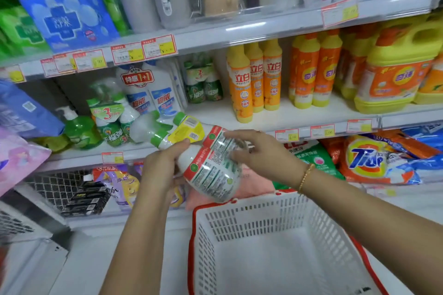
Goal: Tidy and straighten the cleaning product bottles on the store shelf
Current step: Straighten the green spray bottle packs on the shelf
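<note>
- The person holds a wrapped pack of white bottles [212,175] in front of the middle shelf [299,115], above a white basket [251,202] with a red rim.
- The pack is tilted: its green caps point up and to the left, toward the shelf edge, and its bottoms point down to the right, toward the basket.
- The side with small printed text and a red border faces the camera.
- The left hand [163,165] grips the pack near the bottle necks; the thumb lies on top and the other fingers go under the pack, where they are hidden.
- The right hand [259,151] rests on the upper side of the pack. Its fingers are spread and almost straight, and they lie flat on the printed label.
- A gold bracelet [305,177] is on the right wrist.
- On the middle shelf, to the left of the held pack, stand similar green and white bottle packs [110,117], and beside them a green pump bottle [80,130].
- Behind these stand tall white bottles [148,88] with a red "1+1" tag.
- Further right on the same shelf stand yellow and orange dish soap bottles [256,79] in upright rows, then a big yellow jug [395,74].
- On the lower shelf, at the right, lies an orange Tide bag [374,158].
</note>
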A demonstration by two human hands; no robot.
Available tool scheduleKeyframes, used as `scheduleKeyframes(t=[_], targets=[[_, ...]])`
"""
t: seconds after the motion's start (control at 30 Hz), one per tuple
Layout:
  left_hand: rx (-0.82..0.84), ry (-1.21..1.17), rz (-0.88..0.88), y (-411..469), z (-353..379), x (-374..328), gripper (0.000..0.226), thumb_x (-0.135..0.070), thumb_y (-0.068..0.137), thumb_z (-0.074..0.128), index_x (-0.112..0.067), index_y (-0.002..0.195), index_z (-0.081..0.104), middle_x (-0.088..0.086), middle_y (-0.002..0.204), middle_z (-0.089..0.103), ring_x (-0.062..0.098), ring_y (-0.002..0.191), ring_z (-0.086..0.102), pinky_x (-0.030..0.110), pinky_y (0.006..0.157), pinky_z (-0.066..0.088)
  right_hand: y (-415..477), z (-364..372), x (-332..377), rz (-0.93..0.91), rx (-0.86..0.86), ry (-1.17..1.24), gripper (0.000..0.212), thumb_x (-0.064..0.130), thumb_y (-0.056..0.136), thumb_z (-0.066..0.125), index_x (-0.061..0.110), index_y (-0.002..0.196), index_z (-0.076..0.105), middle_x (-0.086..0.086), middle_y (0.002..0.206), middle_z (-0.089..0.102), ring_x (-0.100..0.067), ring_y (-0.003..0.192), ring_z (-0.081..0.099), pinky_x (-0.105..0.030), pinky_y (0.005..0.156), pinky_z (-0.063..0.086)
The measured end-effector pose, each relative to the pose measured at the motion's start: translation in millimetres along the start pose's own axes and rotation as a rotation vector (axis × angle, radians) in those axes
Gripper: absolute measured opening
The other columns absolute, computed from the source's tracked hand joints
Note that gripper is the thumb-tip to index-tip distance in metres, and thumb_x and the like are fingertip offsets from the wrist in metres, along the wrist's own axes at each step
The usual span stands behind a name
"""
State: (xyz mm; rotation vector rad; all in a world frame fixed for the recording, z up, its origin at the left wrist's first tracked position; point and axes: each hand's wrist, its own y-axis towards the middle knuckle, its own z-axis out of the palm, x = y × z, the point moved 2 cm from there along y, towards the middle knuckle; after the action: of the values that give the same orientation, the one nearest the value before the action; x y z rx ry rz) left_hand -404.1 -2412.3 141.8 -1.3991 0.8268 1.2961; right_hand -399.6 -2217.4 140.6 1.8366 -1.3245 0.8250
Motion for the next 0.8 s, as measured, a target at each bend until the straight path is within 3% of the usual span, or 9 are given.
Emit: scheduleKeyframes(t=[0.07, 0.13, 0.2, 0.3, 0.43, 0.57, 0.63, 0.7, 0.8], targets=[[-0.081, -0.094, 0.015, -2, 11, 1, 0.015, -0.014, 0.082, 0.069, -0.006, 0.095, 0.064, 0.01, 0.073, 0.063, 0.007, 0.037, 0.058, 0.021, 0.037, 0.047, -2, 30, 19, -0.17, 0.051, -0.35, 0.073, 0.039, 0.083, 0.061, 0.02, 0.147, 0.03, -0.004, 0.149, 0.036, -0.019, 0.137, 0.032, -0.019, 0.109, 0.021], [-0.146, -0.22, 0.029, -1, 22, -3, 0.021, -0.009, 0.082, 0.069, -0.001, 0.1, 0.062, 0.014, 0.077, 0.062, 0.009, 0.037, 0.059, 0.021, 0.035, 0.046, 4, 58, 27, -0.179, 0.016, -0.596, 0.093, 0.041, 0.078, 0.067, 0.014, 0.15, 0.014, -0.013, 0.154, 0.022, -0.027, 0.142, 0.02, -0.036, 0.116, 0.016], [-0.219, -0.276, 0.119, 5, 26, -9, 0.027, -0.009, 0.081, 0.071, -0.002, 0.105, 0.061, 0.012, 0.086, 0.067, 0.01, 0.048, 0.064, 0.023, 0.043, 0.051, 23, 70, 25, -0.227, -0.158, -0.738, 0.092, 0.027, 0.069, 0.077, 0.009, 0.145, 0.029, -0.024, 0.143, 0.038, -0.037, 0.132, 0.038, -0.048, 0.109, 0.033], [-0.255, -0.209, 0.309, 19, 25, -22, 0.039, -0.02, 0.079, 0.075, -0.01, 0.114, 0.06, 0.004, 0.101, 0.072, 0.014, 0.076, 0.071, 0.036, 0.066, 0.059, 63, 59, 24, -0.424, -0.32, -0.623, 0.088, 0.019, 0.054, 0.082, 0.01, 0.133, 0.045, -0.019, 0.124, 0.055, -0.036, 0.112, 0.054, -0.046, 0.093, 0.047], [-0.179, 0.026, 0.457, 47, 18, -38, 0.024, -0.034, 0.084, 0.072, -0.02, 0.098, 0.057, 0.003, 0.099, 0.068, 0.02, 0.092, 0.069, 0.038, 0.075, 0.057, 118, 25, 13, -0.429, -0.098, -0.276, 0.09, 0.028, 0.058, 0.079, 0.022, 0.137, 0.036, -0.003, 0.125, 0.05, -0.021, 0.106, 0.052, -0.034, 0.087, 0.045], [0.07, 0.455, 0.449, 91, -6, -41, 0.006, -0.034, 0.079, 0.072, -0.037, 0.084, 0.069, -0.008, 0.084, 0.073, 0.015, 0.091, 0.069, 0.03, 0.079, 0.053, 162, 18, -16, -0.347, 0.014, -0.121, 0.087, 0.021, 0.055, 0.084, 0.029, 0.13, 0.04, 0.009, 0.109, 0.055, -0.009, 0.093, 0.053, -0.021, 0.076, 0.045], [0.078, 0.823, 0.41, 115, -20, -28, 0.017, -0.029, 0.084, 0.072, -0.035, 0.1, 0.068, -0.017, 0.099, 0.068, 0.015, 0.103, 0.064, 0.026, 0.085, 0.046, 176, 18, -30, -0.27, 0.049, -0.028, 0.082, 0.015, 0.056, 0.084, 0.034, 0.124, 0.041, 0.01, 0.101, 0.056, -0.009, 0.085, 0.056, -0.021, 0.07, 0.049], [-0.013, 1.119, 0.379, 134, -29, -16, 0.04, -0.031, 0.086, 0.068, -0.027, 0.124, 0.057, -0.011, 0.122, 0.054, 0.024, 0.108, 0.06, 0.026, 0.084, 0.039, 187, 19, -40, -0.232, 0.121, 0.047, 0.08, 0.009, 0.058, 0.083, 0.032, 0.123, 0.042, 0.006, 0.099, 0.058, -0.008, 0.079, 0.057, -0.023, 0.065, 0.052], [-0.057, 1.145, 0.33, 161, -38, 1, 0.045, -0.027, 0.09, 0.063, -0.019, 0.133, 0.051, 0.003, 0.142, 0.046, 0.026, 0.116, 0.055, 0.027, 0.088, 0.038, 204, 31, -48, -0.202, 0.179, 0.147, 0.082, 0.005, 0.06, 0.085, 0.025, 0.127, 0.043, 0.002, 0.102, 0.061, -0.005, 0.082, 0.06, -0.02, 0.068, 0.054]])
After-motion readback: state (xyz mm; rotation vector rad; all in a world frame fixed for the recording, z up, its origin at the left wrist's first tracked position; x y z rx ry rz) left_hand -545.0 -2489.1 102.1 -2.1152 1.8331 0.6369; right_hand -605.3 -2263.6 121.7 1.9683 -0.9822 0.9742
